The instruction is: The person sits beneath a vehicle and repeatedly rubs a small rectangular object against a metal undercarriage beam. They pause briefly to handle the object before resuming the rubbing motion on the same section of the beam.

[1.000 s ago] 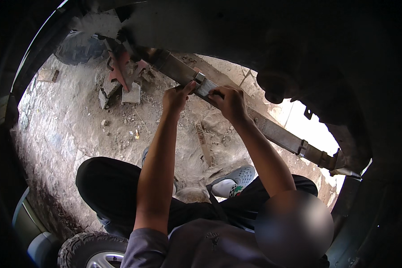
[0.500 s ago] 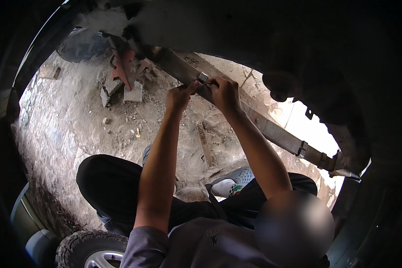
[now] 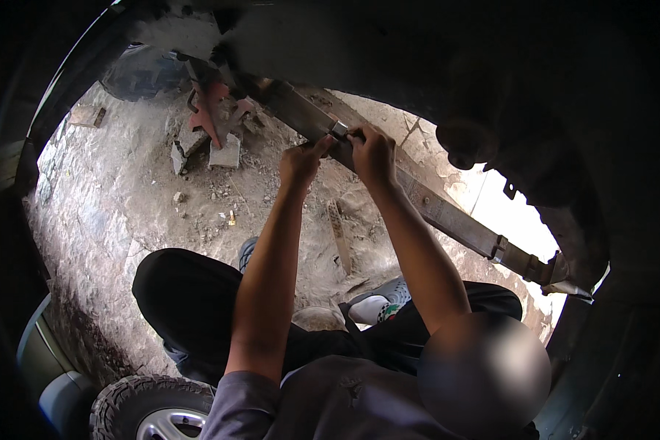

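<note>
A long leaf spring (image 3: pixel 455 218), made of stacked metal strips, runs slantwise under the dark vehicle body. Around it sits a shiny metal clip (image 3: pixel 339 128). My left hand (image 3: pixel 299 165) is closed, its thumb and fingertips pressed together at the spring's near edge, just below the clip. From the other side my right hand (image 3: pixel 375 154) is pinched too, fingertips right beside the clip and close to the left ones. Whatever small piece lies between the fingers is hidden. Farther right, a second clip (image 3: pixel 499 248) wraps the spring.
A red jack stand (image 3: pixel 211 117) stands at the far left by broken concrete blocks (image 3: pixel 226 152). A brick (image 3: pixel 87 116) lies beyond. A flat strip (image 3: pixel 339 235) rests on the rough ground between my legs. Behind left lies a wheel (image 3: pixel 150 411). Dark bodywork (image 3: pixel 389 59) hangs overhead.
The whole view has shifted slightly, moving the scene a little right and down. Both hands stay at the clip, with only small changes in the fingers.
</note>
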Action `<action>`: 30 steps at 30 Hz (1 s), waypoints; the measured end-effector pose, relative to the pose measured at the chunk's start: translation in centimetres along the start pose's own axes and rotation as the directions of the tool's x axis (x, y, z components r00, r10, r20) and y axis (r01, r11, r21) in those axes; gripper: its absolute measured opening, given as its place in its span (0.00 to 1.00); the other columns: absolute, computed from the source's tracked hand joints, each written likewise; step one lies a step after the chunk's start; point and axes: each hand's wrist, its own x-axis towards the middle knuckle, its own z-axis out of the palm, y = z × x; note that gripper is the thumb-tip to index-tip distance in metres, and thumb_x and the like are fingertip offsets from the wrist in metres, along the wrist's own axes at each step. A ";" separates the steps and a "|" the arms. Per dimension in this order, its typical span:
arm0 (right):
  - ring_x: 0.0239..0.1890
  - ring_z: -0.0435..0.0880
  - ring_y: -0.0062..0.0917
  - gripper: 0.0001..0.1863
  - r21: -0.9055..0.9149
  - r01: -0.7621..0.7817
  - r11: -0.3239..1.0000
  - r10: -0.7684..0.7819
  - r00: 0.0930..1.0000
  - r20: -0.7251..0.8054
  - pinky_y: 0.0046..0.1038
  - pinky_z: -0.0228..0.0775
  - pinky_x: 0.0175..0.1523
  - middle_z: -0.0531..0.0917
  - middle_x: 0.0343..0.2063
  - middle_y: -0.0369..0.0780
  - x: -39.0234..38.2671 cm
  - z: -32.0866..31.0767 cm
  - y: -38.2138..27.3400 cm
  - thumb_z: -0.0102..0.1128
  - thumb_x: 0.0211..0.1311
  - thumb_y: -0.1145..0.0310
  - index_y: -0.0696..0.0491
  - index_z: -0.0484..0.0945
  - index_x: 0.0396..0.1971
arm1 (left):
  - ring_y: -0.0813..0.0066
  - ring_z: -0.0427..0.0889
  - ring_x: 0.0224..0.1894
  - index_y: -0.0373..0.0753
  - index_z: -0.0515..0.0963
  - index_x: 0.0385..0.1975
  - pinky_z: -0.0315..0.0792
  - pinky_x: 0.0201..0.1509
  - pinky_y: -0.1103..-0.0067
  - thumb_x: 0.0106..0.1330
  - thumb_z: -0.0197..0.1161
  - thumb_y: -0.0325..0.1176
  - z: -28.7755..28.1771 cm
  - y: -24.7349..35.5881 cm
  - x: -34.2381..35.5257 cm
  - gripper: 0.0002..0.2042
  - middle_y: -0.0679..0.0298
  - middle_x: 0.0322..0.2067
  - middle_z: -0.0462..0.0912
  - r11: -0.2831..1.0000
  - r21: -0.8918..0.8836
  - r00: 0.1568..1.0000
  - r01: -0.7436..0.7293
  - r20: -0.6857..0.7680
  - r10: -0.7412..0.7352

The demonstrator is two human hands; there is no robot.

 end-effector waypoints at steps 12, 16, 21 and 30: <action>0.39 0.89 0.45 0.06 -0.026 0.020 0.999 -0.022 0.998 -0.065 0.40 0.79 0.48 0.89 0.34 0.48 -0.3 1.1 0.5 0.70 0.61 0.72 0.57 0.87 0.37 | 0.69 0.86 0.27 0.35 0.90 0.29 0.76 0.36 0.71 0.57 0.75 0.63 0.6 -0.7 0.5 0.29 0.59 0.23 0.88 0.992 -0.100 0.995 -0.081 -0.065 0.075; 0.39 0.89 0.46 0.06 -0.111 0.071 0.991 -0.071 0.997 -0.002 0.41 0.79 0.48 0.89 0.34 0.49 -2.0 0.3 0.7 0.70 0.61 0.72 0.56 0.87 0.37 | 0.76 0.88 0.33 0.35 0.90 0.44 0.78 0.42 0.78 0.61 0.74 0.63 0.0 0.0 -0.2 0.31 0.62 0.37 0.92 1.000 -0.009 1.000 -0.008 -0.006 0.008; 0.40 0.89 0.46 0.06 -0.095 0.020 0.995 -0.028 0.996 -0.079 0.42 0.79 0.49 0.89 0.35 0.49 0.8 1.2 -0.2 0.70 0.61 0.72 0.56 0.88 0.37 | 0.76 0.88 0.34 0.36 0.90 0.44 0.77 0.41 0.78 0.61 0.74 0.63 -0.3 -0.8 0.8 0.31 0.63 0.37 0.92 0.999 0.030 0.999 -0.034 -0.018 0.035; 0.41 0.89 0.36 0.07 -0.028 0.042 0.999 -0.043 0.998 -0.048 0.36 0.79 0.49 0.89 0.37 0.43 -5.1 -2.9 -0.6 0.72 0.62 0.69 0.52 0.88 0.39 | 0.76 0.85 0.30 0.37 0.90 0.41 0.72 0.35 0.77 0.56 0.73 0.71 -1.6 1.1 -0.3 0.36 0.64 0.32 0.90 0.999 0.054 0.998 -0.006 0.060 0.002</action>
